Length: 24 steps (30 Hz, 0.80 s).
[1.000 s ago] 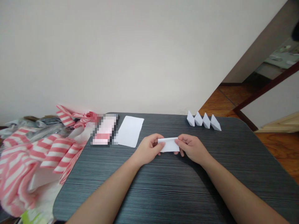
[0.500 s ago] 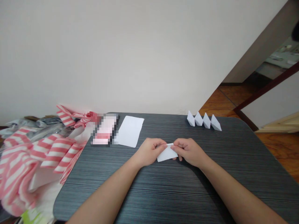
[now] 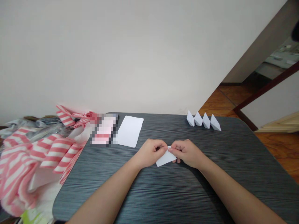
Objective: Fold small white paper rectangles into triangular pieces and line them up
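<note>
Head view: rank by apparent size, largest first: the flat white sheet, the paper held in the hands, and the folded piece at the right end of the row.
1. Flat white sheet
2. Held paper and end folded piece: they look alike, and the held paper is nearer the camera, so I won't rank them.

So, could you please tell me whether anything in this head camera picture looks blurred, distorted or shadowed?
In the head view, a blocky pixelated patch hides an object on the dark grey striped table, whose edges bow from wide-angle distortion; a soft shadow lies beneath the right hand and small folded white paper; a dark blurred blob intrudes at top right.
</note>
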Motion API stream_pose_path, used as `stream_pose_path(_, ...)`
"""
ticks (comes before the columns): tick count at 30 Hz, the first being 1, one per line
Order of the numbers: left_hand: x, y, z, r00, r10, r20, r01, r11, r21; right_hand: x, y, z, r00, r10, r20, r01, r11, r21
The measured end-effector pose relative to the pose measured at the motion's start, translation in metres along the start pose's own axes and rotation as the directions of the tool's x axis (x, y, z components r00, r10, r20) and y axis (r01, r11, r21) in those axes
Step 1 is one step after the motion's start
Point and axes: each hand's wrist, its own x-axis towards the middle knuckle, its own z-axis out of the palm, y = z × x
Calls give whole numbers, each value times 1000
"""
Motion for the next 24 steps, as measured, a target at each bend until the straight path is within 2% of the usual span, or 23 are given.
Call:
stream_pose_path(6,0,5,0,1000,19,-8,-19,999,38,0,-1,0,1000,-11,23,13,997,-76)
stream_pose_path(16,0,5,1,998,-9,-61,11,1000,26,0,2,1,1000,8,19,-8,999,-36)
stream_pose_path(24,1,5,2,999,1,-33,0,1000,31,1,2,-1,999,-32,42,36,994,-100)
